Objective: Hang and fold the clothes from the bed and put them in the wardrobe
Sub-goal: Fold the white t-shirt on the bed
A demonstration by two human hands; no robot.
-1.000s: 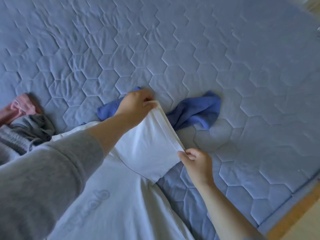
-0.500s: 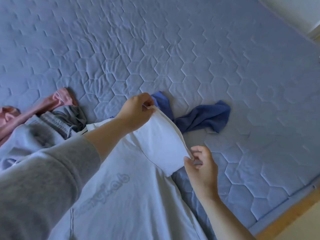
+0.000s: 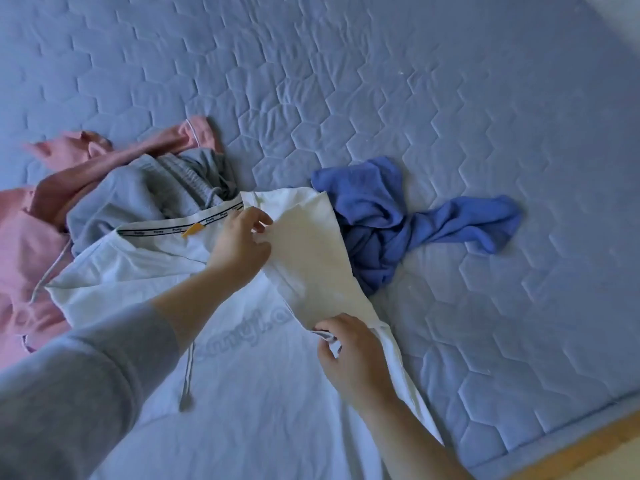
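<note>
A white T-shirt point(image 3: 249, 386) lies spread on the blue quilted bed point(image 3: 398, 98), its collar band towards the left. Its right sleeve point(image 3: 311, 258) is folded in over the body. My left hand point(image 3: 239, 244) pinches the top of that sleeve near the shoulder. Lower down, my right hand point(image 3: 349, 355) pinches the sleeve's hem edge. A crumpled blue garment point(image 3: 391, 220) lies just right of the sleeve, partly tucked under it.
A grey sweatpants pile point(image 3: 149, 192) and a pink garment point(image 3: 45, 216) lie left of the T-shirt's collar, touching it. The bed's edge and a strip of wooden floor point(image 3: 588, 448) run along the lower right. Bare quilt stretches across the top and right.
Both hands have carried the sleeve leftward over the shirt's body and lowered it. The view has shifted, bringing the pink and grey clothes further into sight.
</note>
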